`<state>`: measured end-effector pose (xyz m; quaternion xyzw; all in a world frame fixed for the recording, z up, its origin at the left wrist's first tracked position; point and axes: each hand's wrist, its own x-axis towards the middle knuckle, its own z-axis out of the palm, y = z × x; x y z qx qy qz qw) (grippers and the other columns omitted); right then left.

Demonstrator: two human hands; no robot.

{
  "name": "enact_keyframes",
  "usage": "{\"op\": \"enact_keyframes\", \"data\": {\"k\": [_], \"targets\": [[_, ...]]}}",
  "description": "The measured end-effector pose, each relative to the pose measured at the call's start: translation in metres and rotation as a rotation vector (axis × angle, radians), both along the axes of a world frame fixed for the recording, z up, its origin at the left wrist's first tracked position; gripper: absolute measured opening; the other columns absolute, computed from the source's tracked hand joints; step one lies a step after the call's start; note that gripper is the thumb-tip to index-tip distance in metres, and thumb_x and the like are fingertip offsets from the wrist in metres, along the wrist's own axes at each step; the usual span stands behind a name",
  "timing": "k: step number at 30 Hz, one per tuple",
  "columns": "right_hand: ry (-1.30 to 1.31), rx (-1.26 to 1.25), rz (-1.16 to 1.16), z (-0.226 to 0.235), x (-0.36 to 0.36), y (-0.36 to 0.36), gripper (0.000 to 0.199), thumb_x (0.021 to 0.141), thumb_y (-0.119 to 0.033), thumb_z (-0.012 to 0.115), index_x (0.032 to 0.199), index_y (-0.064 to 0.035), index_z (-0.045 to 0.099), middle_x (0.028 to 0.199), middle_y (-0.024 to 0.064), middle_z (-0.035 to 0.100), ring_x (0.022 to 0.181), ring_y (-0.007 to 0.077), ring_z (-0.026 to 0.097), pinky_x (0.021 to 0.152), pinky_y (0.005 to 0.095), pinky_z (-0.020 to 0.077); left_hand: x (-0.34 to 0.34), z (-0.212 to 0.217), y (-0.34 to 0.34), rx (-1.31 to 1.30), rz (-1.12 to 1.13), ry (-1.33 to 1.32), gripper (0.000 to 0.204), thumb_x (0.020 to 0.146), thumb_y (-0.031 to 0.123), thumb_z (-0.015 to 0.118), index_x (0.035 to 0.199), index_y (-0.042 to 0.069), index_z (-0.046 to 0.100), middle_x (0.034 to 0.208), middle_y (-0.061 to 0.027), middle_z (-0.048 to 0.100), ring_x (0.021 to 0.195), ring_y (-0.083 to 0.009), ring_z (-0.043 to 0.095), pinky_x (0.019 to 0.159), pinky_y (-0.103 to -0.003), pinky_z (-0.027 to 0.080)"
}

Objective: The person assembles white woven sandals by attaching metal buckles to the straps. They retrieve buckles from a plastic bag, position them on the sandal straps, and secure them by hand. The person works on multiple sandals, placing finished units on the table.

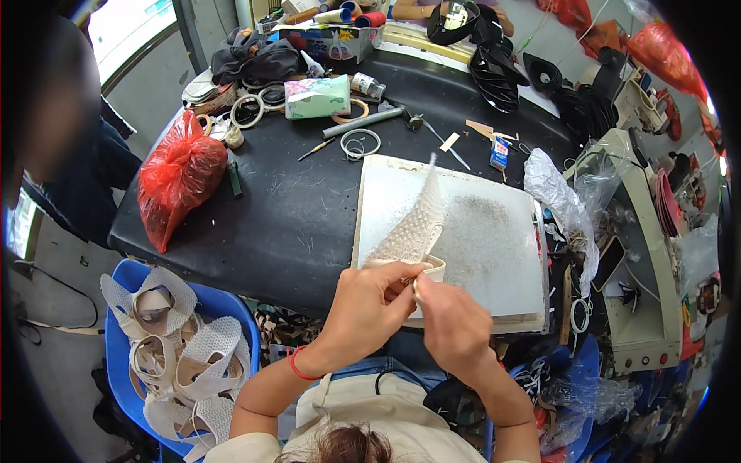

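A beige shoe upper [417, 224] with a woven, bumpy texture and a pointed upper end stands tilted over the white board. My left hand [359, 301], a red band at its wrist, is closed on its lower part. A smooth beige strap loop [436, 267] juts out beside the left fingertips. Right by that loop, at the upper's lower edge, the fingers of my right hand [454, 318] are pinched together. What sits between those right fingertips is too small and covered to make out.
The white board [482, 270], speckled grey, lies on a black padded table [285, 208]. A red plastic bag [181, 174] stands at left, above a blue basket [116, 339] of beige uppers. Rings, a grey rod [363, 122] and a tissue pack [317, 98] lie farther back. A beige machine [633, 309] stands right.
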<state>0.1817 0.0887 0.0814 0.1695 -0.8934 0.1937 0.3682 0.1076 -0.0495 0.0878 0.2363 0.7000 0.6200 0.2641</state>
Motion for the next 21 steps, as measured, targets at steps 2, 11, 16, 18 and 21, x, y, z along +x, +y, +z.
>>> {"op": "enact_keyframes", "data": {"k": [2,11,16,18,21], "targets": [[-0.029,0.073,-0.038,0.005,0.000,-0.002,0.038,0.070,0.002,0.063,0.108,0.0024,0.057,0.094,0.0164,0.063,0.081,0.0284,0.064,0.065,0.0332,0.0534,0.002,0.002,0.000,-0.001,-0.002,0.131,0.034,0.086,0.000,0.059,0.120,-0.003,0.055,0.096,-0.0113,0.066,0.083,-0.0143,0.065,0.074,-0.027,0.056],[-0.497,-0.522,-0.002,0.019,-0.007,0.005,0.029,0.084,0.000,0.060,0.112,-0.0032,0.060,0.103,0.0114,0.064,0.067,0.0154,0.062,0.058,0.0255,0.0490,-0.006,-0.001,-0.029,0.344,-0.087,-0.297,0.032,0.090,0.011,0.058,0.120,-0.001,0.053,0.111,-0.0074,0.057,0.096,-0.0120,0.058,0.082,-0.027,0.051],[-0.451,-0.588,0.117,0.011,-0.013,0.008,0.017,0.081,-0.002,0.065,0.098,-0.0023,0.063,0.096,0.0082,0.063,0.062,0.0108,0.058,0.053,0.0224,0.0447,-0.010,0.007,-0.033,0.252,-0.102,-0.298,0.029,0.089,0.014,0.062,0.115,0.001,0.057,0.101,-0.0031,0.058,0.086,-0.0077,0.055,0.074,-0.022,0.047],[-0.505,-0.554,0.107,0.011,-0.014,0.009,0.009,0.082,-0.005,0.066,0.089,-0.0019,0.062,0.085,0.0068,0.062,0.060,0.0126,0.056,0.052,0.0243,0.0436,-0.012,0.010,-0.033,0.210,-0.142,-0.314,0.027,0.088,0.014,0.063,0.111,0.002,0.059,0.098,-0.0015,0.059,0.084,-0.0064,0.054,0.072,-0.021,0.045],[-0.469,-0.665,-0.091,0.002,-0.013,-0.009,0.010,0.082,-0.007,0.066,0.082,-0.0025,0.057,0.072,0.0057,0.058,0.056,0.0144,0.054,0.051,0.0267,0.0431,-0.011,0.011,-0.027,0.163,-0.001,-0.191,0.024,0.086,0.009,0.063,0.108,0.002,0.060,0.095,-0.0004,0.058,0.086,-0.0076,0.054,0.074,-0.022,0.046]]}}
